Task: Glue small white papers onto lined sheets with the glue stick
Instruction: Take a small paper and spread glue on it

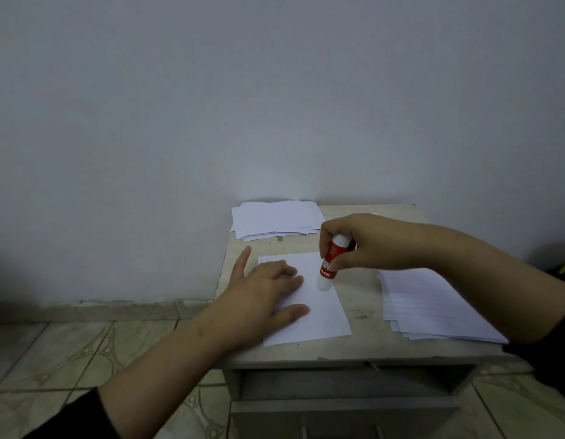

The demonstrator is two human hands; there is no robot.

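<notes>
Head view, the hands
Left hand (264,294): it lies flat on the white paper (319,308). The fingers are straight and spread out. They press the paper down and hold nothing.
Right hand (366,243): the fingers and thumb are curled round the glue stick (330,264). They hold it near its top end.

Head view, the task things
Glue stick: it is red in the middle and white at both ends. It tilts a little, top end up by the right hand. The bottom end touches the white paper, near the paper's middle.
White paper: it lies flat in the middle of the table (360,308), a bit crooked. The left hand covers its left part.
Pile of small papers (275,218): it sits at the far left corner of the table, by the wall (243,90). The sheets are white and stacked in a loose way.
Pile of lined sheets (430,304): it lies at the right side of the table, just beside the white paper but apart from it. The right arm passes above its far part. Thin lines show on the top sheet.

Head view, the rest
Table: it is small and pale, with some dark spots on top. An open slot shows at the front, under the top.
Floor (69,353): it has tiles with curly marks.
Sleeves: both arms have dark sleeves, pushed back from the wrists.
</notes>
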